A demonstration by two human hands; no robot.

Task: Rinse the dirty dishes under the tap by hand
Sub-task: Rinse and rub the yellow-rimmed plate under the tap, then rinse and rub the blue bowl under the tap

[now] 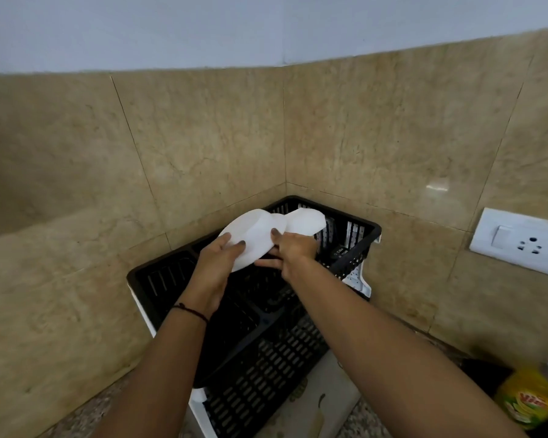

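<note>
Both hands meet over the far part of a black slotted dish rack point(260, 352) that stands on the table in the corner of a tan tiled wall point(171, 147). The left hand point(217, 257) grips a white plate point(250, 238) by its near-left rim, thumb over the face and fingers curled behind; the right hand point(293, 249) closes on the plate's right edge, thumb on top and fingers beneath. So neither hand is spread or empty: each pinches the same plate from its own side. The plate is tilted steeply, its face turned up and toward the person's left, its rim line running from lower right near the hands to upper left toward the wall. Just beyond it, touching or nearly so, a second white plate point(306, 224) leans upright in the rack's far compartment, near the corner. The held plate lies directly ahead of both hands and above the rack, the right hand being slightly the nearer to the second plate. No tap or sink is in view, so it seems that the plate is being set into the rack, or lifted from it. A yellow bottle of dish liquid point(529, 396) stands at the lower right, well apart, and a white wall socket point(519, 241) sits on the right wall.
</note>
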